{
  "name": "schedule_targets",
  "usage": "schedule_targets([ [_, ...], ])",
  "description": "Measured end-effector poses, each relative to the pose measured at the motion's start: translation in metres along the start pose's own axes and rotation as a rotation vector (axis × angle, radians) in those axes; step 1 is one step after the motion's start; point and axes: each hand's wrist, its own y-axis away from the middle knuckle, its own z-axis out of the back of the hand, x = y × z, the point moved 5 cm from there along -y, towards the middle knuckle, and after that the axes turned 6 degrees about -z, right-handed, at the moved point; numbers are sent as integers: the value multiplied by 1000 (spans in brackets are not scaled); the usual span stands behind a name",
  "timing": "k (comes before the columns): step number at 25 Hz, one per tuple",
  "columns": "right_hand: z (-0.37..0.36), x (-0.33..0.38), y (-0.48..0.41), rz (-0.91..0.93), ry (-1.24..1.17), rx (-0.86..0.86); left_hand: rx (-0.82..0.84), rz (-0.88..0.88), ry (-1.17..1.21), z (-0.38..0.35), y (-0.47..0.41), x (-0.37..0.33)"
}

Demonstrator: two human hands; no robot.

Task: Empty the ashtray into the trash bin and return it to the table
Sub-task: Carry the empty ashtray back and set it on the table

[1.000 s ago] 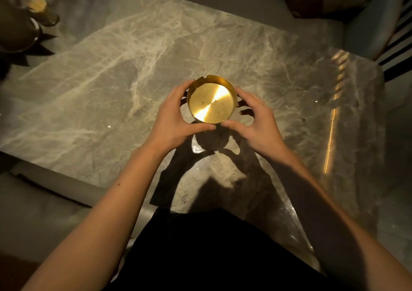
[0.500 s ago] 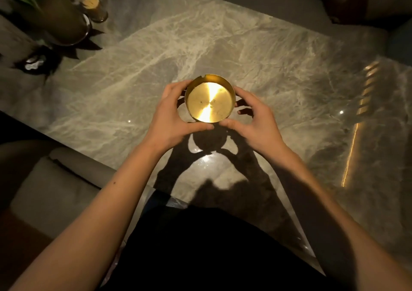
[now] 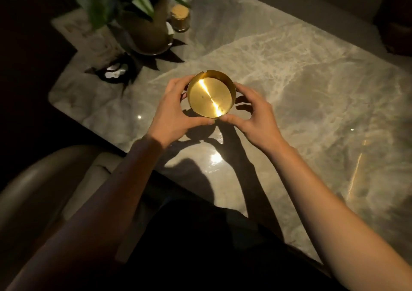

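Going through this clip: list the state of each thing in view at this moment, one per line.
ashtray: upright, nearly empty, a few specks inside, held above the table
left hand: gripping the ashtray's left side
right hand: thumb on the ashtray's near rim, fingers curled beside it
table: marble top, glossy
potted plant: upright, on the table's far left
small jar: upright beside the plant

So the round brass-gold metal ashtray [image 3: 210, 97] sits open side up, low straight wall, with a little notch cut in the far rim. The flat bottom is shiny with a bright streak of light across it, pretty much bare apart from a few tiny dark specks. It's over the grey veined marble table [image 3: 301, 85], shadow underneath.
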Motion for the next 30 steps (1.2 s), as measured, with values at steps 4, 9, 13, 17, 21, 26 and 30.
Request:
schedule_targets([
  [4,-57,40,-33,71,42,86,-81,70,7,61,7,42],
  [9,-123,58,-64,166,110,206,-208,172,28,107,32,85],
  [13,-183,68,-86,224,143,330,-315,284,-6,139,52,122],
  [17,-235,74,-109,242,208,420,-412,332,-54,160,65,161],
  [21,-279,73,-132,241,290,508,-482,367,-90,172,68,194],
  [26,-309,60,-158,165,346,544,-493,430,-97,174,53,227],
  [30,-315,51,-168,90,350,528,-486,458,-110,168,39,240],
])
